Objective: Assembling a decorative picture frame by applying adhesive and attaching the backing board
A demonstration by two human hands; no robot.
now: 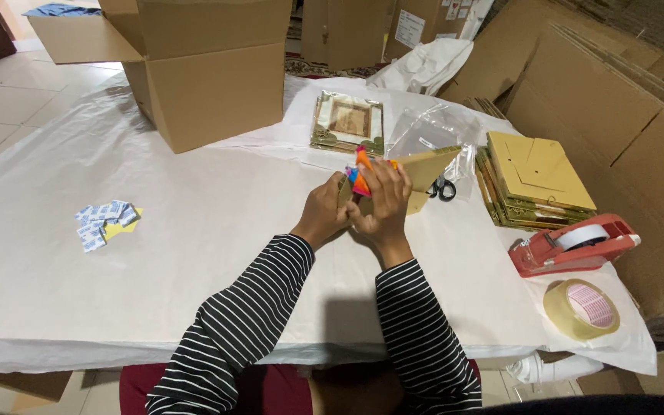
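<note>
Both hands work mid-table on a flat tan cardboard piece [423, 170], tilted up off the white table cover [194, 230]. Left hand [323, 217] closed on its near-left edge; right hand [384, 201] wrapped over the top, fingers curled over an orange-and-blue object [361, 175] — what it is can't be told. Scissors [443, 188] lie just right of the piece, partly hidden by it. Risks: the card looks thin — a tight pinch could crease it; a swing right could knock the scissors or the stack of gold frames [536, 180]. Red tape dispenser [574, 244] and tape roll [582, 309] sit near the table's right edge.
</note>
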